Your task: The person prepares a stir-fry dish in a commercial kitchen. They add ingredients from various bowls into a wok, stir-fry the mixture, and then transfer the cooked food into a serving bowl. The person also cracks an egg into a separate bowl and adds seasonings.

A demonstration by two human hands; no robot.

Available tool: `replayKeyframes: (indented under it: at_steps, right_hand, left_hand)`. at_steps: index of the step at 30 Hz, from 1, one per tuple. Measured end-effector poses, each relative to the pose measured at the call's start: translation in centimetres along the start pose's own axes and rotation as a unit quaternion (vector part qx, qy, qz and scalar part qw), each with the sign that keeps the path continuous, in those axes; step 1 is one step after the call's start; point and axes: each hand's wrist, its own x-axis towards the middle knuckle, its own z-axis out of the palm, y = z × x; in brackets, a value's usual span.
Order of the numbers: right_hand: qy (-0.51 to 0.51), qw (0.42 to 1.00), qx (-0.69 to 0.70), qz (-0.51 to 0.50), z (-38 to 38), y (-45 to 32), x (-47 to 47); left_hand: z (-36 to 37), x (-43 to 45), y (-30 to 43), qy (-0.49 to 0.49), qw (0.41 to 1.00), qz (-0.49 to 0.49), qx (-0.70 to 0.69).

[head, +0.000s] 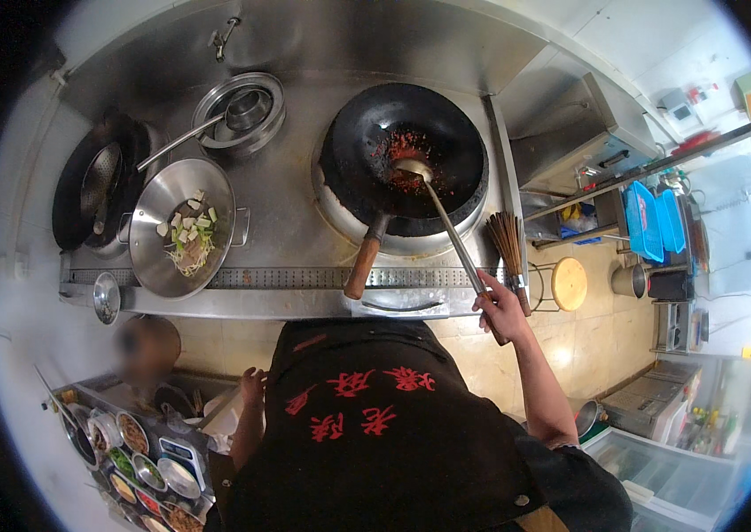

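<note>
My right hand [503, 311] grips the wooden end of a long-handled metal wok ladle [450, 229]. The bowl of this ladle rests inside a black wok [355, 149], among chopped red bits [403, 143] that look like chillies in oil. The wok sits on a round burner ring [335, 229], its wooden handle [363, 266] pointing towards me. Down by my left side hangs my left hand [254, 386], slightly curled, with nothing visible in it. A bamboo wok brush [507, 246] lies just right of the wok, near my right hand.
Left on the steel stove top [276, 199] is a two-handled steel pan [149, 246] holding cut vegetables and sprouts. Behind it, a second ladle [179, 141] lies in a steel pot [276, 123]. A dark wok with a strainer [101, 179] stands far left. Ingredient bowls [179, 477] sit lower left.
</note>
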Motion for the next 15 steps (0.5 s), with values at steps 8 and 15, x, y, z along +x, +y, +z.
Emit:
replayKeyframes:
  at_steps: [8, 15]
  right_hand:
    - [0.029, 0.979, 0.197, -0.033, 1.5, 1.3, 7.2]
    - [-0.007, 0.986, 0.166, 0.019, 4.4, 1.1, 7.0]
  left_hand:
    - [-1.9, 3.4, -7.6, -0.012, 0.996, -0.033, -0.086]
    - [-1.8, 2.0, -4.7, -0.026, 0.995, -0.016, -0.099]
